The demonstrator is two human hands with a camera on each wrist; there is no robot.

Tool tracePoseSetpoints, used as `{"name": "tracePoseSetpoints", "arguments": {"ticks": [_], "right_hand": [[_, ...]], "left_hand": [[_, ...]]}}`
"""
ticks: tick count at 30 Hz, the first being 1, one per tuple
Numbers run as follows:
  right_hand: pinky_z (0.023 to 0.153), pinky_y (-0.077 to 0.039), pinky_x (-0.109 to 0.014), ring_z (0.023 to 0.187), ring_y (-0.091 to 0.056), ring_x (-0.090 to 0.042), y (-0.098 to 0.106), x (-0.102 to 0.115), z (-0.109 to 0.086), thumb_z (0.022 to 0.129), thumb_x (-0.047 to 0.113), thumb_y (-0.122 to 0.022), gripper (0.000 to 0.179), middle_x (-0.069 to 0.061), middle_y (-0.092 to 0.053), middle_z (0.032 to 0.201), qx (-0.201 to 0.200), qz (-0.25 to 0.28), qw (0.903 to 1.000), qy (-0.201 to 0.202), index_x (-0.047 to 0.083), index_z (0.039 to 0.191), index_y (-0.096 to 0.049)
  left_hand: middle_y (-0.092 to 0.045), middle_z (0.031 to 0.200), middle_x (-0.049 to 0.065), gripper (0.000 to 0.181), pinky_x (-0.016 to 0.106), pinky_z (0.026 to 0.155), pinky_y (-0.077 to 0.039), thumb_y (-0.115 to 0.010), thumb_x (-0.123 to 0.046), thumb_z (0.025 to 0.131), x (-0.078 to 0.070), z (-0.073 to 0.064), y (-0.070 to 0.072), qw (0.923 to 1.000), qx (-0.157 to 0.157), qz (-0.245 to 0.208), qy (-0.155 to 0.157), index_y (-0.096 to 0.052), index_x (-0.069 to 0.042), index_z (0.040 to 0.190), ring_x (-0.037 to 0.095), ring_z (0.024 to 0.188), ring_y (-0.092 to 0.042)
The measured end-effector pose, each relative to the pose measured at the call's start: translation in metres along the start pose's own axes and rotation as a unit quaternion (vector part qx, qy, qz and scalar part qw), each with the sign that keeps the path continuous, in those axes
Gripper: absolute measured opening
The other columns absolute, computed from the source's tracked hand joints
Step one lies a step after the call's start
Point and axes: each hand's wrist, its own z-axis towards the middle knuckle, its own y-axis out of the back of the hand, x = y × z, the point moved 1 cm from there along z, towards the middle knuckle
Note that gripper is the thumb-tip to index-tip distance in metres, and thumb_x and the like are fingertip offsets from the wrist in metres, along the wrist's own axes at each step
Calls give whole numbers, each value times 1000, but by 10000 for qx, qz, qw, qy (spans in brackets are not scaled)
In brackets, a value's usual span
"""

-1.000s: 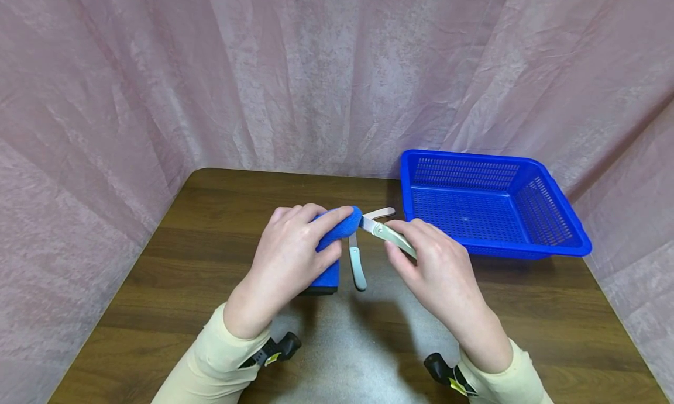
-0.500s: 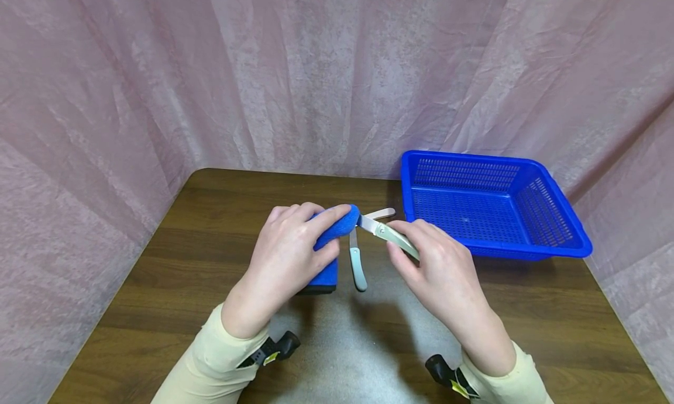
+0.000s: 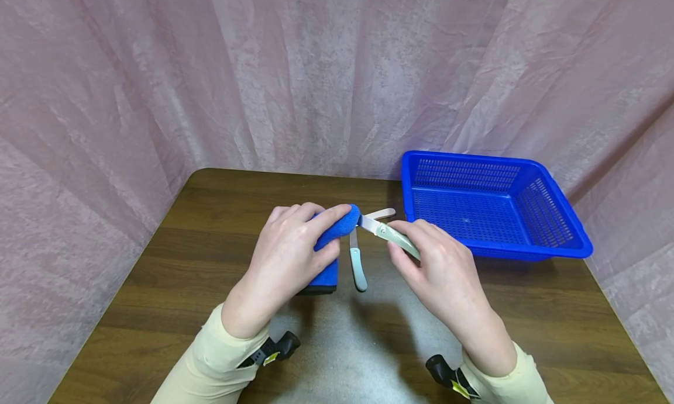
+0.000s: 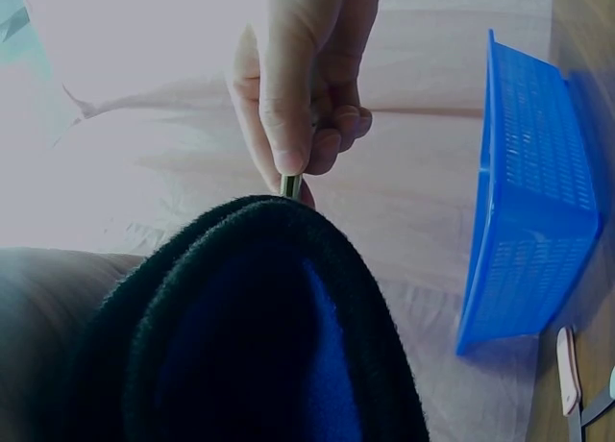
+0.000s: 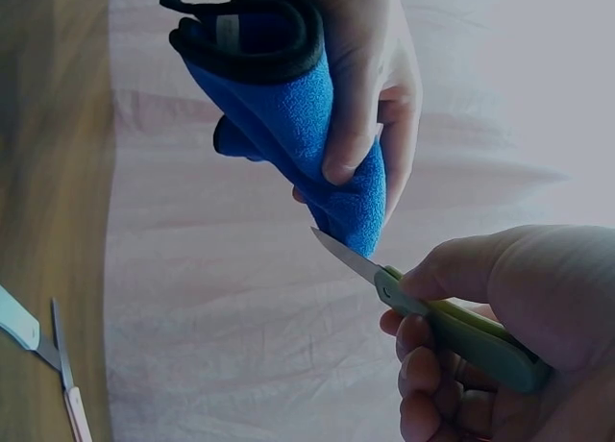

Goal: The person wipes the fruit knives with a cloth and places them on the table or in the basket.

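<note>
A folded blue cloth with dark edging point(image 3: 337, 226) is held in my left hand point(image 3: 286, 243), pinched between thumb and fingers. My right hand point(image 3: 439, 263) grips the pale green handle of a folding knife point(image 3: 397, 238), its blade out and pointing left. In the right wrist view the blade point(image 5: 344, 255) lies against the cloth's lower end. On the table below, a knife with a light blue handle point(image 3: 357, 268) lies with its blade out. Another knife with a pale pink handle point(image 3: 381, 214) crosses it; part of it is hidden by the cloth and held knife.
A blue plastic basket point(image 3: 526, 251) with mesh walls stands at the back right of the wooden table point(image 3: 200, 240). Pink curtains point(image 3: 316, 76) hang behind and beside the table. A black camera point(image 3: 286, 344) is strapped to the left wrist, another point(image 3: 437, 366) to the right.
Over the last second the cloth has shifted slightly left with my left hand, and the held knife slightly right. Since half a second ago almost nothing differs.
</note>
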Motion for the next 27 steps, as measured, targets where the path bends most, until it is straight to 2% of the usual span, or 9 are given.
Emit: {"name": "tracePoseSetpoints", "arguments": {"ticks": [17,27], "right_hand": [[59,-42,-36,71,-49,-11,2,-1,0,97,16,-81,24,8,-59,82,-19,-44,10000,-10,16,122,-81],[60,-42,-36,72,-49,-10,3,-1,0,98,16,-81,25,9,-59,83,-16,-42,10000,-40,16,123,-81]], "left_hand": [[-78,108,3,52,51,91,-53,-78,-16,91,1,0,1,10000,-11,1,1,-77,-23,142,26,94,-72],[-79,108,5,53,52,89,-53,-78,-16,90,9,1,3,9998,-25,75,189,-76,-22,142,28,94,-74]]}}
